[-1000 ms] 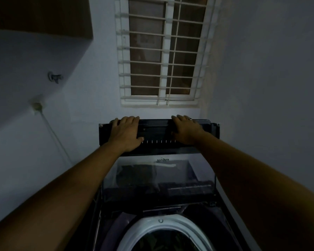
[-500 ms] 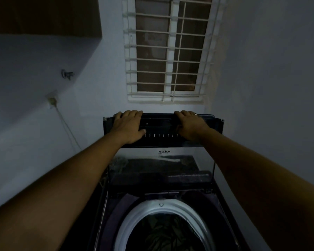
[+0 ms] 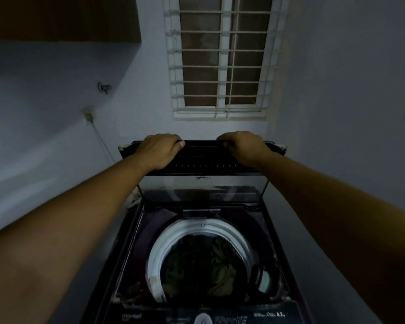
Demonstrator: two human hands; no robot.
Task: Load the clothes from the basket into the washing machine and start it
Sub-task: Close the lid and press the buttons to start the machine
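Nearest the camera sits the control panel [image 3: 202, 320] of the washing machine [image 3: 131, 253], one dial showing at its middle. Behind it the one white-rimmed drum [image 3: 157, 253] lies open with dark clothes [image 3: 204, 260] heaped inside; how many garments I cannot tell, and no basket is in view. Farther back, the one glass lid [image 3: 201, 190] stands raised, its dark top edge gripped by two hands: the left hand [image 3: 160, 149] and right hand [image 3: 243, 146] are well apart, fingers curled over the edge. To close it well, I judge both should draw it down evenly and ease it shut, fingers kept clear of the rim. Beyond is one barred window [image 3: 221, 57].
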